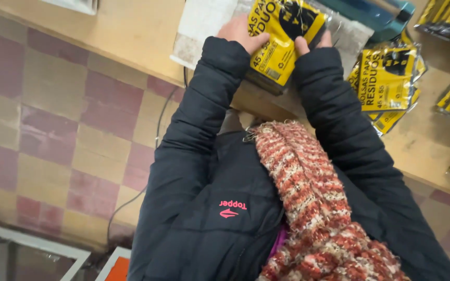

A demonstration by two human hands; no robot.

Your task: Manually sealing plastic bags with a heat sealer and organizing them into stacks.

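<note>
Both hands grip one yellow packet (279, 44) with black print, held just above the wooden bench (131, 31): the left hand (240, 32) closes over its left edge, the right hand (313, 44) pinches its right edge with the thumb on top. To the right a stack of like yellow packets (386, 78) lies on the bench, how many I cannot tell, and three more clusters sit at the right border. One teal machine (381, 13) stands behind the held packet, a grey-white mat (199, 26) under it. A cable (154, 135) hangs down to the red and cream tiled floor (53, 130)
</note>
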